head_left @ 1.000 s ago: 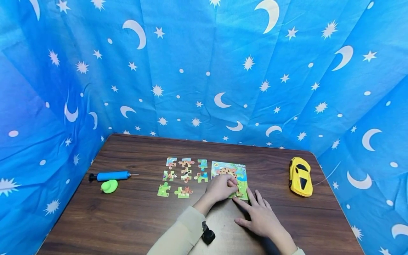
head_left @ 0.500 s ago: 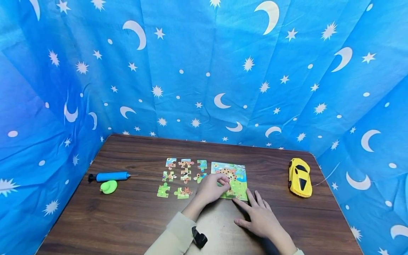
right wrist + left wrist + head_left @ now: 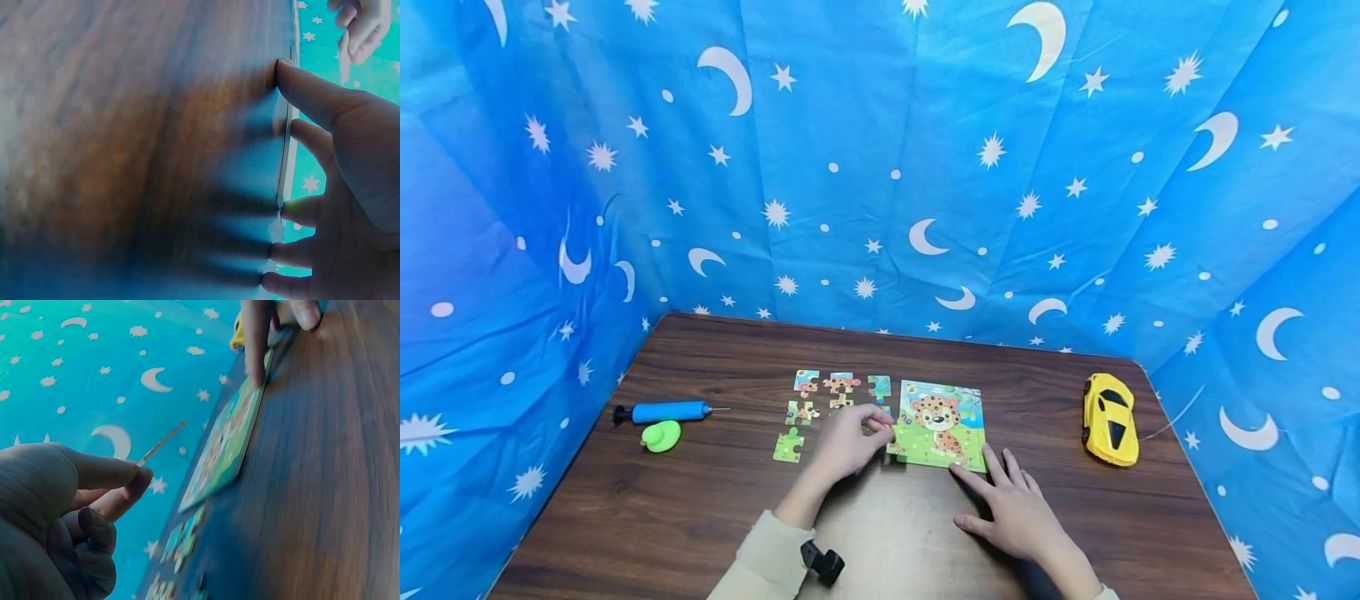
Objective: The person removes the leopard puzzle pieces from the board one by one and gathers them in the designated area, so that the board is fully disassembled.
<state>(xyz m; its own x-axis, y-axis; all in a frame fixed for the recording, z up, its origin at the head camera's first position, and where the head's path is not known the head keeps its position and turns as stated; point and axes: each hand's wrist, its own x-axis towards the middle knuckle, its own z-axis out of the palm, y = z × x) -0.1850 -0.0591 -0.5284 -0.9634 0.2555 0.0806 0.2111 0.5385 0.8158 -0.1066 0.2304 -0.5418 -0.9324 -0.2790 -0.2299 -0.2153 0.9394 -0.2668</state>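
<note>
My left hand [image 3: 852, 440] pinches a thin jigsaw puzzle piece [image 3: 161, 442] between thumb and fingertips, held up off the table and seen edge-on in the left wrist view. Just right of that hand lies a square puzzle board [image 3: 958, 421] with a spotted cub on a green and blue ground. My right hand [image 3: 1017, 508] lies with fingers spread, its fingertips touching the board's lower right edge and the table. Left of the board, loose puzzle pieces [image 3: 787, 447] lie in rows. The left hand hides some of them.
A blue hand pump [image 3: 670, 412] with a thin needle and a green toy duck [image 3: 661, 436] sit on the table's left side. To the right stands a yellow toy car [image 3: 1109, 419]. Blue star-and-moon cloth [image 3: 850, 208] walls the back and sides.
The left hand has moved left, away from above the board, with the puzzle piece in its fingertips, uncovering the cub picture. The right hand has stayed in place.
</note>
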